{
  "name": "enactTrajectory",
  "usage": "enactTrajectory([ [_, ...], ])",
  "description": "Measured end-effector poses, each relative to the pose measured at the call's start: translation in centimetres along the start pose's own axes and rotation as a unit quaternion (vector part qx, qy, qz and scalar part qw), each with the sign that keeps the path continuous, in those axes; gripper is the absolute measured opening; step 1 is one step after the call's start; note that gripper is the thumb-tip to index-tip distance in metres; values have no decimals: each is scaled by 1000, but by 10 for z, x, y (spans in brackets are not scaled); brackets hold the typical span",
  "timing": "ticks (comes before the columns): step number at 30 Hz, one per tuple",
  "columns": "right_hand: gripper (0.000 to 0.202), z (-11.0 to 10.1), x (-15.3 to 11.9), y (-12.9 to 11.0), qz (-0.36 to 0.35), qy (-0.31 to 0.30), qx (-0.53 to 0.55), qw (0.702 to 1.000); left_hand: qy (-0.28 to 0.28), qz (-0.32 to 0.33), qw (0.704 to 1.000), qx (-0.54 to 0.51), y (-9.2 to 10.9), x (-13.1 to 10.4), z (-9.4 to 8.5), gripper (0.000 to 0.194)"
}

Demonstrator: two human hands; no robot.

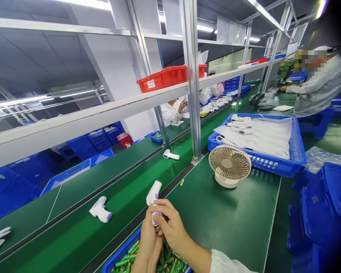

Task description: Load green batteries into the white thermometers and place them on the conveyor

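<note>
Right hand, lower centre of frame: gripping white device, thumb over its purple part, fingers curled across the top. Left hand cups it from below and the side, probably to steady it so the right thumb can bear down. White head piece just above the fingertips; can't tell if it's the same unit, fingers cover the join.

Under the hands, bottom centre: blue bin of green cylinders, likely kept there for short reach. One loose cylinder on the table, near the belt edge.

Green belt runs lower left to upper right, with a loose device left of the hands and another nearer centre. Right of centre, fan stands upright, facing the worker, presumably for air. Behind it, blue basket holds more devices on white lining, maybe against scuffs.
</note>
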State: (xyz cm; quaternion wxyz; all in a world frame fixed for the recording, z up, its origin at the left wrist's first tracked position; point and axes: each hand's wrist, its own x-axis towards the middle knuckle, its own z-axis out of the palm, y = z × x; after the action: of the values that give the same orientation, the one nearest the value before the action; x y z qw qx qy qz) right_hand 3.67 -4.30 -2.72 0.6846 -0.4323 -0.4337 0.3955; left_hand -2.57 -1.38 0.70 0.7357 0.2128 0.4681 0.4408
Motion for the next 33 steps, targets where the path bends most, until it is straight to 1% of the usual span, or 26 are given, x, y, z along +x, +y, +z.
enactTrajectory([
  [1, 26, -2, 3, 1, 9, 20, 29, 999, 1, 25, 999, 42, 0, 3, 4, 33],
  [2, 29, -4, 7, 2, 30, 48, 82, 995, 0, 65, 993, 99, 2, 8, 7, 34],
  [3, 32, -7, 12, 4, 64, 78, 150, 983, 3, 118, 978, 173, 4, 12, 11, 35],
  [4, 35, -11, 18, 6, 104, 104, 222, 964, 7, 175, 950, 258, 8, 17, 15, 34],
  [5, 37, -16, 24, 8, 143, 122, 285, 940, 9, 228, 910, 347, 11, 22, 19, 31],
  [6, 38, -21, 29, 11, 176, 130, 330, 918, 8, 271, 863, 426, 15, 26, 22, 28],
  [7, 37, -27, 33, 13, 201, 131, 355, 903, 5, 302, 820, 487, 18, 29, 26, 26],
  [8, 35, -32, 37, 16, 219, 124, 364, 897, -3, 325, 785, 527, 19, 32, 28, 24],
  [9, 33, -37, 39, 18, 232, 118, 365, 894, -15, 341, 763, 550, 19, 33, 31, 24],
  [10, 30, -42, 41, 20, 243, 112, 368, 890, -25, 352, 750, 560, 19, 35, 33, 25],
  [12, 24, -47, 42, 24, 260, 101, 372, 886, -27, 358, 744, 563, 15, 37, 35, 27],
  [15, 20, -51, 44, 30, 262, 77, 366, 890, -21, 342, 755, 559, 10, 40, 38, 30],
  [17, 22, -54, 47, 35, 254, 54, 350, 900, -34, 326, 760, 561, 9, 43, 40, 33],
  [19, 27, -58, 51, 43, 240, 39, 321, 915, -44, 314, 758, 570, 13, 47, 39, 34],
  [21, 32, -63, 55, 52, 217, 41, 276, 935, -21, 322, 752, 576, 24, 54, 32, 35],
  [23, 34, -66, 57, 61, 184, 49, 217, 957, 45, 344, 746, 568, 44, 66, 18, 35],
  [25, 29, -66, 57, 67, 143, 39, 153, 977, 137, 351, 731, 569, 73, 84, -5, 36],
  [26, 26, -65, 56, 68, 123, 24, 124, 984, 190, 340, 712, 585, 88, 96, -18, 38],
  [27, 24, -65, 54, 69, 106, 3, 98, 990, 233, 312, 693, 607, 101, 108, -31, 41],
  [28, 24, -64, 53, 70, 92, -20, 76, 993, 262, 280, 676, 630, 113, 121, -44, 45],
  [30, 29, -64, 50, 72, 77, -54, 39, 995, 294, 212, 644, 674, 128, 145, -64, 51],
  [31, 33, -64, 49, 73, 74, -62, 23, 995, 301, 189, 635, 686, 129, 156, -70, 54],
  [33, 38, -66, 49, 75, 70, -69, -3, 995, 300, 171, 628, 697, 125, 173, -75, 56],
])
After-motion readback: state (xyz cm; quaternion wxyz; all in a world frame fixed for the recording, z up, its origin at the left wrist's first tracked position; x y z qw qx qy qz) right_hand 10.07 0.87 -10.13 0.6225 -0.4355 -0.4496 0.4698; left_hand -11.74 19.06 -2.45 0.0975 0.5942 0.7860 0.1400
